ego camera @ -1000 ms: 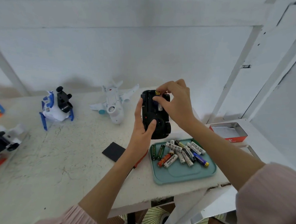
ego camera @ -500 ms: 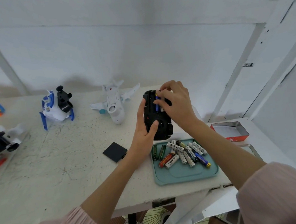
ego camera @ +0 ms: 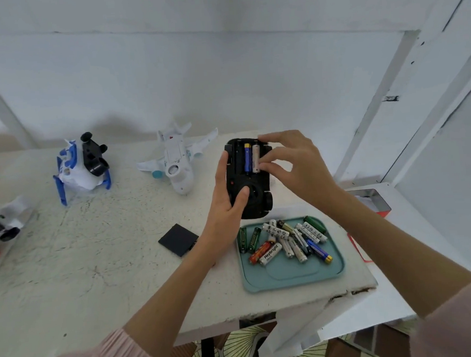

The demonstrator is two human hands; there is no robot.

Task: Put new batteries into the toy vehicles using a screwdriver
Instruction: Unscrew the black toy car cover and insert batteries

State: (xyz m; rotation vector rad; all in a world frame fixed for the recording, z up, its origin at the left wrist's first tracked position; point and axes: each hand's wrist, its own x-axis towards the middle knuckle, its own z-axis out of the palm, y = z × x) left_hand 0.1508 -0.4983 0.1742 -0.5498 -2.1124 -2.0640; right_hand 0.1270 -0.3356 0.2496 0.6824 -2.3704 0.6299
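Batteries are being fitted into the black toy car (ego camera: 249, 183), which is being held belly-up above the far right part of the table (ego camera: 69, 271). The car is being gripped by the left hand (ego camera: 226, 203), thumb across its underside and fingers wrapped along its left edge. In the open compartment a blue battery (ego camera: 247, 157) is already seated, and a white battery (ego camera: 255, 159) beside it is being pinched and pressed down by the thumb and forefinger of the right hand (ego camera: 297, 166). Whether a further slot is waiting to be filled cannot be told, since the right fingers are covering that side.

The black cover (ego camera: 179, 239) is lying loose on the table near the left wrist, so closing and screwing it down is judged to be outstanding. A screwdriver cannot be made out clearly. Spare batteries are being kept in a pile in the teal tray (ego camera: 290, 280) just in front of the car.

The white plane (ego camera: 176, 161), the blue-and-white toy (ego camera: 76, 171) and another toy (ego camera: 2, 220) at the left edge are lying upturned farther along; whether these are being counted as finished or still pending cannot be told.
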